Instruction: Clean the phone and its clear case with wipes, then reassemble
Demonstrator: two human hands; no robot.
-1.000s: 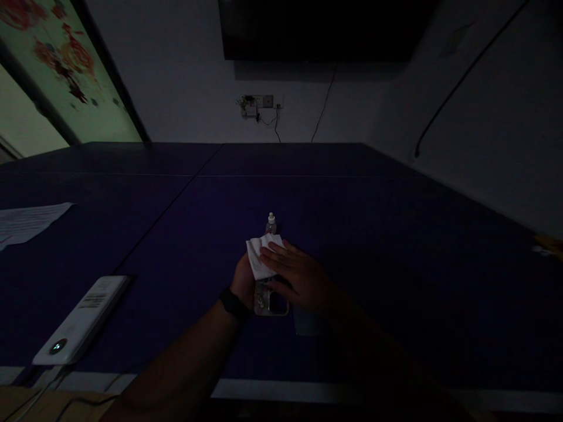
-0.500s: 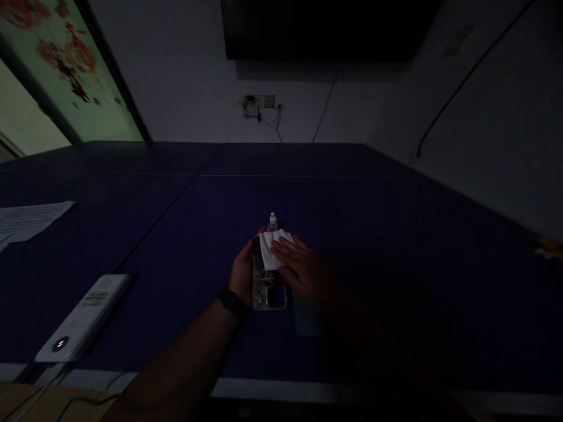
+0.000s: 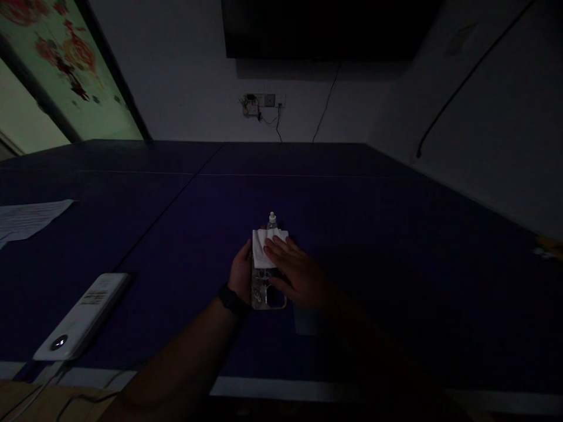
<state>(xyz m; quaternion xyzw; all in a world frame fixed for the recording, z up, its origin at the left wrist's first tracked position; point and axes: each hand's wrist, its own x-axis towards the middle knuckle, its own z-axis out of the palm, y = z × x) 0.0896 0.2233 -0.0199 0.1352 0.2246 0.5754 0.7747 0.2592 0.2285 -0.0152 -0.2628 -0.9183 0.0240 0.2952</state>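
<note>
My left hand (image 3: 241,274) wraps around the left side of a phone (image 3: 260,300) in a clear patterned case, its back and camera block facing up. A folded white tissue (image 3: 259,252) covers the far half of the phone. On top of it lies my right hand (image 3: 294,271), its fingers flat and pressing the tissue against the case. Just beyond the phone stands a small clear bottle (image 3: 271,221) with a white nozzle cap. A flat bluish item (image 3: 307,322) lies partly hidden below my right hand; its kind cannot be made out.
A white power-bank-like device (image 3: 83,316) with cables (image 3: 37,395) lies at the left near the table's front edge. Printed paper (image 3: 33,218) lies at far left on the dark blue table (image 3: 352,223). A screen (image 3: 329,29) and sockets (image 3: 264,101) are on the wall behind.
My right hand has slid the tissue a little to the left over the phone's back. The left hand and the phone have barely moved.
</note>
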